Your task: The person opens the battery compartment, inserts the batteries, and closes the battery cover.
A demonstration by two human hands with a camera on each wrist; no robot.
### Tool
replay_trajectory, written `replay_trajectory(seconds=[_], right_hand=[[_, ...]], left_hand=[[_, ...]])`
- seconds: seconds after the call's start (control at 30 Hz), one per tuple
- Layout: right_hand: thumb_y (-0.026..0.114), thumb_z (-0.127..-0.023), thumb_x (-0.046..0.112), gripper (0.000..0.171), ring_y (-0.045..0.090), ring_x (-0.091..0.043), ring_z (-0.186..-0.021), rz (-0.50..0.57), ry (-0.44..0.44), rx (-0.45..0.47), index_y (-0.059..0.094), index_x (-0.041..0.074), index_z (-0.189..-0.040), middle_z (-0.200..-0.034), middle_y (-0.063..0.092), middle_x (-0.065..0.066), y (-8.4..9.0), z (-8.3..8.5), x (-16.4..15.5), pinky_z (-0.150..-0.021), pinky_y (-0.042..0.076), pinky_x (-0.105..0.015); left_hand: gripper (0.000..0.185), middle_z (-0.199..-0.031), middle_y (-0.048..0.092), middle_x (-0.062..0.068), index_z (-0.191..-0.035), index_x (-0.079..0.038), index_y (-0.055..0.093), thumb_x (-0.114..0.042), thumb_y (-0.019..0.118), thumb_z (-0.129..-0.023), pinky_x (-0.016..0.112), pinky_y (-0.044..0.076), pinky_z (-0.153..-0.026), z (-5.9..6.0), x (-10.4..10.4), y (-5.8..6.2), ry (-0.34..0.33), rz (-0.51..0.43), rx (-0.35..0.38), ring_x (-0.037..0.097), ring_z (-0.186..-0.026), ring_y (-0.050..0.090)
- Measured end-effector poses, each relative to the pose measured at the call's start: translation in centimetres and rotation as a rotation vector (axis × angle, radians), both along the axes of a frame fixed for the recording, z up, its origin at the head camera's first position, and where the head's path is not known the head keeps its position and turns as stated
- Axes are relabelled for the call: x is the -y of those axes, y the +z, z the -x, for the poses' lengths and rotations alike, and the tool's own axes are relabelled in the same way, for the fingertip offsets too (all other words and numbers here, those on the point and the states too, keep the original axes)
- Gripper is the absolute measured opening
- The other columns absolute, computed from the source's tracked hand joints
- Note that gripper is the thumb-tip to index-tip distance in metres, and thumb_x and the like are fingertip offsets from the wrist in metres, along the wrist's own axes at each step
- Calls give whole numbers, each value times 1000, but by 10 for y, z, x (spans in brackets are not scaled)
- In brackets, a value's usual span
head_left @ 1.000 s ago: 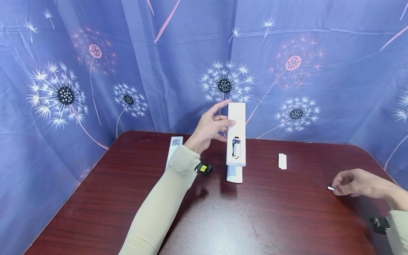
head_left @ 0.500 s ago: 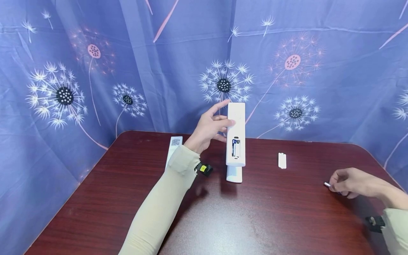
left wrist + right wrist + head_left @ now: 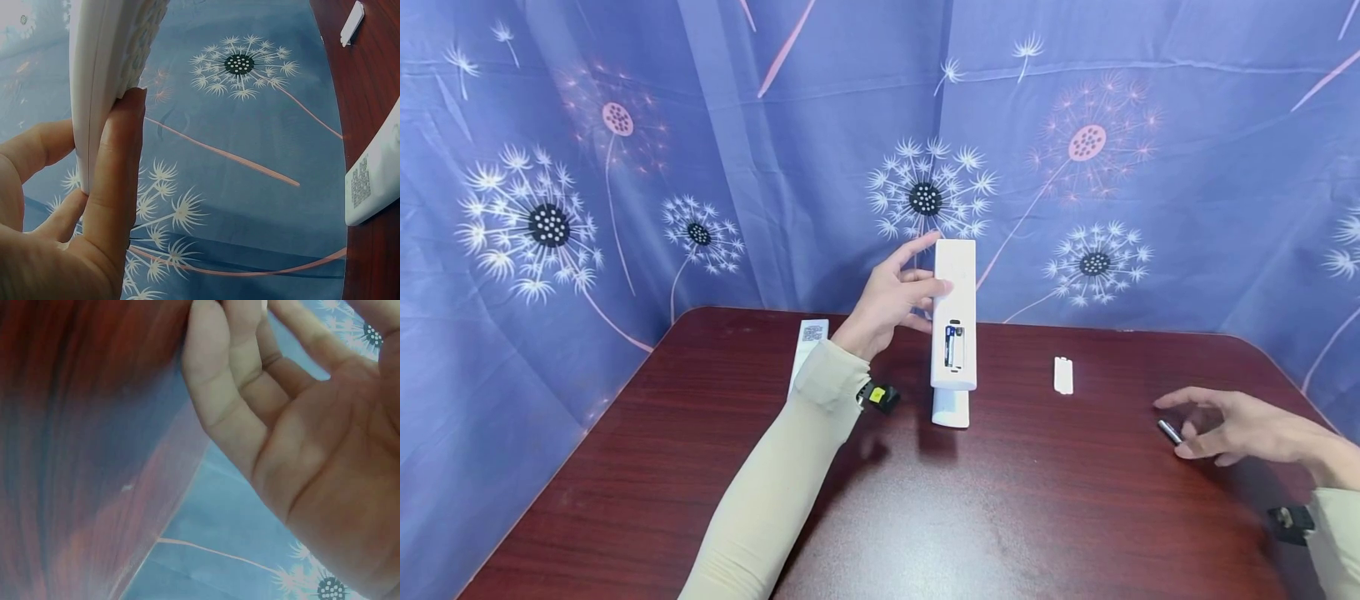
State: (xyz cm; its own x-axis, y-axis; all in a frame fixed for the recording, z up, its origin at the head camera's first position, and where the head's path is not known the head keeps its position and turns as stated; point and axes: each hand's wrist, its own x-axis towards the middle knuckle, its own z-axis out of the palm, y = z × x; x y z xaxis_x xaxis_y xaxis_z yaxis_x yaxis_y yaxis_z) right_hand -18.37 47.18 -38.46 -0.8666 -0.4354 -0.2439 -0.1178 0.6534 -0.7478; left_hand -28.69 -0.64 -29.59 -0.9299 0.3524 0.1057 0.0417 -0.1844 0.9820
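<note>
My left hand (image 3: 891, 300) grips a white remote control (image 3: 955, 275) raised above the table, back side toward me, thumb on its back. Its battery compartment (image 3: 955, 347) is uncovered, and a blue-and-silver battery shows inside. In the left wrist view the remote (image 3: 103, 56) is edge-on between thumb and fingers, with its buttons facing away. At the right, my right hand (image 3: 1247, 429) pinches a small battery (image 3: 1168, 432) near thumb and middle finger, the index finger stretched out above it. In the right wrist view the fingers (image 3: 219, 381) are bent and largely hide the battery.
A white battery cover (image 3: 1063, 376) lies on the dark red table (image 3: 1037, 500), right of the raised remote. A second white remote (image 3: 951, 410) shows beneath the held one. Another white remote with a printed code (image 3: 810, 342) lies behind the left forearm. A blue dandelion-print curtain (image 3: 820, 150) hangs behind.
In my right hand the battery has turned between the fingers, and the index finger has lifted off and straightened. The left hand and its remote have stayed in place.
</note>
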Motion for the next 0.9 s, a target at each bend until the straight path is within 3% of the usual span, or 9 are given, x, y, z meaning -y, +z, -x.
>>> replay_trajectory(seconds=[0.07, 0.1, 0.47, 0.67, 0.9], right_hand=[[71, -98, -1, 70, 63, -8, -80, 41, 47, -16, 57, 59, -132, -92, 60, 2, -3, 1, -3, -61, 59, -35], [71, -98, -2, 71, 64, -8, -80, 49, 61, -25, 58, 58, -133, -92, 60, 1, -4, 1, -3, -60, 59, -35], [70, -99, 0, 35, 60, -5, -77, 44, 33, -9, 66, 27, -122, -84, 58, 7, -4, 2, -1, -60, 58, -34], [73, -100, 9, 19, 61, -6, -80, -60, -13, -25, 64, 7, -117, -85, 60, 7, 1, 0, 8, -63, 59, -35], [67, -102, 8, 2, 60, -4, -81, -124, -39, -26, 67, 6, -101, -92, 71, 2, 4, 2, 17, -64, 57, -33]], left_hand=[[76, -104, 70, 14, -160, -32, 51, 3, 75, -96, 46, 66, -62, 0, 0, 0, -2, 0, -2, 22, -67, 64], [77, -104, 70, 14, -160, -31, 50, 3, 74, -96, 45, 66, -62, 0, 0, 0, -4, 2, -4, 22, -67, 65], [76, -105, 71, 15, -159, -31, 52, 3, 75, -96, 45, 66, -61, 0, 0, 0, -1, 0, -6, 22, -68, 66], [76, -104, 71, 15, -159, -31, 51, 3, 74, -96, 45, 65, -61, 1, -1, 0, -5, -4, -4, 22, -68, 65], [75, -102, 70, 14, -159, -32, 52, 2, 75, -96, 44, 65, -60, 0, 0, -1, 1, 7, 4, 22, -68, 66]])
